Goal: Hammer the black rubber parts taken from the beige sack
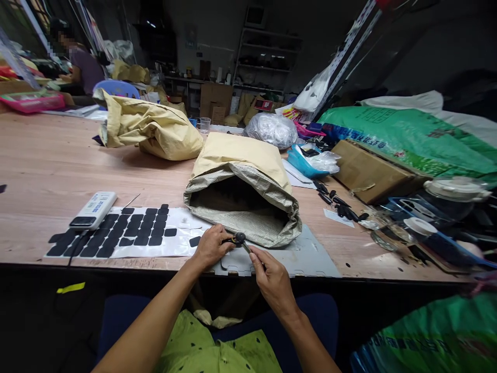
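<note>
At the table's front edge, my left hand is closed, its fingertips pinching a small black rounded part whose exact kind I cannot make out. My right hand is closed around a thin dark rod-like tool, its tip touching the black part. Just beyond both hands, an open woven-lined paper sack lies with its dark mouth facing me. Left of my left hand, a white sheet carries rows of black rounded-square stickers. A grey board lies under the hands.
A white power strip with a phone-like dark device rests over the sheet. A second sack lies behind. At right are small black parts, a cardboard box and a lidded clear jar. Another person sits far left.
</note>
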Action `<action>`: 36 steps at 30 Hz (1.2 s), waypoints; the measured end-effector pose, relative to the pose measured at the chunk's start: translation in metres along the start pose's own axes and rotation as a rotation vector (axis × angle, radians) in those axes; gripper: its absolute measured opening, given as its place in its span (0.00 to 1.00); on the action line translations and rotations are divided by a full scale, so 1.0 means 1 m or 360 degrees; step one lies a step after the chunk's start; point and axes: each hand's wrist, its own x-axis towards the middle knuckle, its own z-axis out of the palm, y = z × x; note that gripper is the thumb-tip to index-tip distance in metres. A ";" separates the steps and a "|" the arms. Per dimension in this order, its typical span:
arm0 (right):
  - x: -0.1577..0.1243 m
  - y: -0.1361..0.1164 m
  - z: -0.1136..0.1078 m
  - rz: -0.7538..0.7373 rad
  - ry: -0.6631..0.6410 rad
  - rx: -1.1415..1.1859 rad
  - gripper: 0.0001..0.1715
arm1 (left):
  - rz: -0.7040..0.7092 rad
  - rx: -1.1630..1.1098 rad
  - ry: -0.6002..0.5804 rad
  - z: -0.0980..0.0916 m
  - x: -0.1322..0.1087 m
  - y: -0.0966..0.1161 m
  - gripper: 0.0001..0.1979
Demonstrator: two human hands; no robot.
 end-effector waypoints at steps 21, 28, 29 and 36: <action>0.075 0.056 0.009 -0.0100 0.0341 -0.1123 0.14 | 0.0166 -0.0159 -0.0009 -0.011 -0.014 0.017 0.09; 0.074 0.053 0.006 -0.0045 0.0317 -0.1117 0.13 | 0.0387 -0.0319 -0.0545 0.025 -0.082 0.044 0.14; 0.074 0.052 0.006 -0.0040 0.0319 -0.1112 0.13 | 0.0261 -0.0324 -0.0616 0.032 -0.089 0.038 0.14; 0.074 0.052 0.007 -0.0029 0.0333 -0.1072 0.13 | -0.0844 -0.0068 -0.0864 0.070 -0.111 -0.029 0.14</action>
